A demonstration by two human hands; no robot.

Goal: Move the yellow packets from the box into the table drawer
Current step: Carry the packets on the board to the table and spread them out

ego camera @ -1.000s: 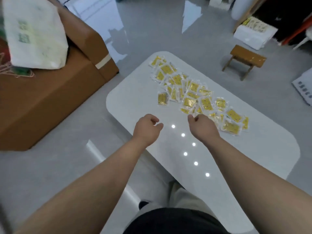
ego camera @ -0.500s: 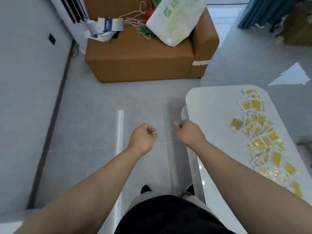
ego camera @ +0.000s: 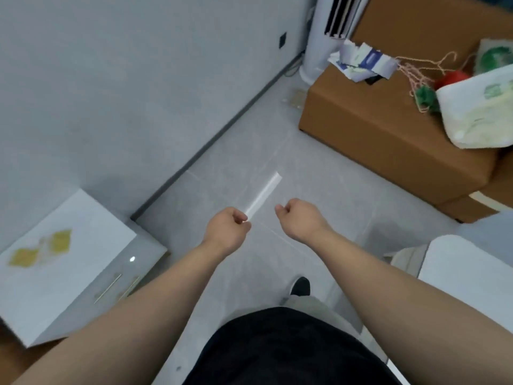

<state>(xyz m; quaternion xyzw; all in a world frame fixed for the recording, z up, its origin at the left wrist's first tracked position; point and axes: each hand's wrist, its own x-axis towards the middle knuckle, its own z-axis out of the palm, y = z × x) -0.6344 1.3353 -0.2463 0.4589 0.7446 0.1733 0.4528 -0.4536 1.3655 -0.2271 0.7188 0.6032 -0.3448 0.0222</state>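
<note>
Out front of your chest, left hand [ego camera: 228,232] and right hand [ego camera: 301,218] are both curled into fists, fingers tucked under, nothing in either, a gap between them, over grey tile floor [ego camera: 319,176]. White streak by the left knuckles reads as lamp glare on the tile, not something held. Your shoe [ego camera: 300,286] is just below, between the forearms. Yellow packets [ego camera: 26,257]: two blurred ones, maybe more, lie on the white face of the box [ego camera: 91,218] at far lower left, well apart from both hands. Table [ego camera: 472,273] is only a white corner at the right edge; drawer isn't in view, so can't tell if it's open. Brown couch [ego camera: 374,134] with a white plastic bag [ego camera: 477,115] sits upper right, off your path. My read: hands empty, next job is a pickup at the box. Risks from here: view is smeared, so reaching before your head settles could land your fingers on the box edge instead of a packet. Packets look like slick film, so an overfull fistful would likely shed some on the floor across the gap to the table. If both hands come over loaded and the drawer is closed, you've no free hand for it. Keep one hand light.
</note>
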